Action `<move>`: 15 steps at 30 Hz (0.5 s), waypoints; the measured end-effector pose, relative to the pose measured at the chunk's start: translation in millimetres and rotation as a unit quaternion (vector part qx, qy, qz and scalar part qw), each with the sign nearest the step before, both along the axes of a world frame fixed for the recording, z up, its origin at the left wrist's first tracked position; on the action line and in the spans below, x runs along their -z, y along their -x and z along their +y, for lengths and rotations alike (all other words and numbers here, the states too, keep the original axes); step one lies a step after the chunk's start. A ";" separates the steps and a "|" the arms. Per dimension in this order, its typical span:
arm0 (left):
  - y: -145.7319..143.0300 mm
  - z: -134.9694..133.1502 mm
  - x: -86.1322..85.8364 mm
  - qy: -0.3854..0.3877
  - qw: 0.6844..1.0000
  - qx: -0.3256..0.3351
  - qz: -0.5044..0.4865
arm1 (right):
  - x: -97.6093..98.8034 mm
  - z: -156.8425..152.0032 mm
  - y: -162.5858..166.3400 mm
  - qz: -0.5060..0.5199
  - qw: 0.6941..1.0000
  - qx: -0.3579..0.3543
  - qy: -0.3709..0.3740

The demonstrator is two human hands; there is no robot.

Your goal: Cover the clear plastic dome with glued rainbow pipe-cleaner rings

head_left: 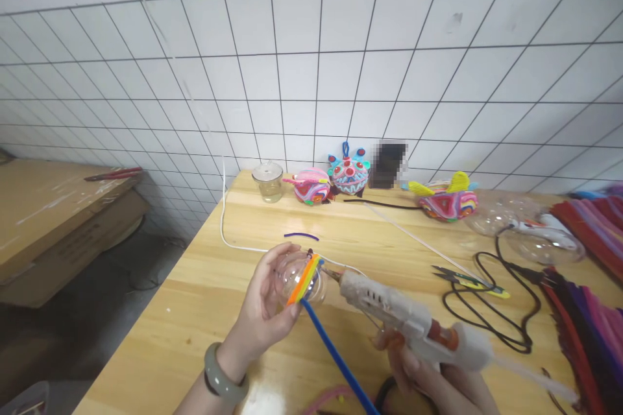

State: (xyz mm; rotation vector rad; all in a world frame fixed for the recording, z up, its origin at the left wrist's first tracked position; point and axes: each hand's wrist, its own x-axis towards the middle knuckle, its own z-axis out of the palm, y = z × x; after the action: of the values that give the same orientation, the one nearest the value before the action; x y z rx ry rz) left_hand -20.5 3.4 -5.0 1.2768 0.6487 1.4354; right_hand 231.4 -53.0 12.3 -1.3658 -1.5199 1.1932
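My left hand (265, 308) is closed round a clear plastic ball (298, 277) with orange, yellow and green pipe cleaner strips (304, 279) wrapped on it. A long blue pipe cleaner (335, 356) trails from the ball toward me. My right hand (438, 386) grips a white hot glue gun (413, 321) from below, its nozzle touching or almost touching the ball's right side. A pale glue stick sticks out of the gun's back. I wear a grey-green bangle (224, 379) on the left wrist.
On the wooden table (195, 298): a glass jar (268, 181), three colourful finished balls (311, 185) (349, 172) (445, 200), clear half shells (530, 227), snips (470, 279), a black cord (511, 311), a purple scrap (302, 235), pipe cleaner bundles (588, 285) at right. Cardboard boxes (53, 220) stand left.
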 end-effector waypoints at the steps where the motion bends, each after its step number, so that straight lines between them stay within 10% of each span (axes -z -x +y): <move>1: -0.2 0.6 0.8 -0.001 1.000 0.000 -0.004 | 3.4 2.1 -0.7 0.039 0.999 -0.012 0.019; 7: 0.4 4.4 5.7 -0.003 1.000 -0.007 -0.009 | 7.2 28.7 -5.0 0.197 0.978 0.033 0.058; 15: 1.2 4.2 3.2 0.013 1.000 -0.012 -0.005 | 40.4 71.5 -24.3 0.101 0.964 0.218 0.116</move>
State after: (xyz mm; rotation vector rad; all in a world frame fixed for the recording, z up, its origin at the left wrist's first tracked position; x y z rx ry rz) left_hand -21.7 7.6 -8.2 1.2446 0.6763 1.4484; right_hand 255.8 18.5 -28.1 -1.5749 -0.8948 1.2053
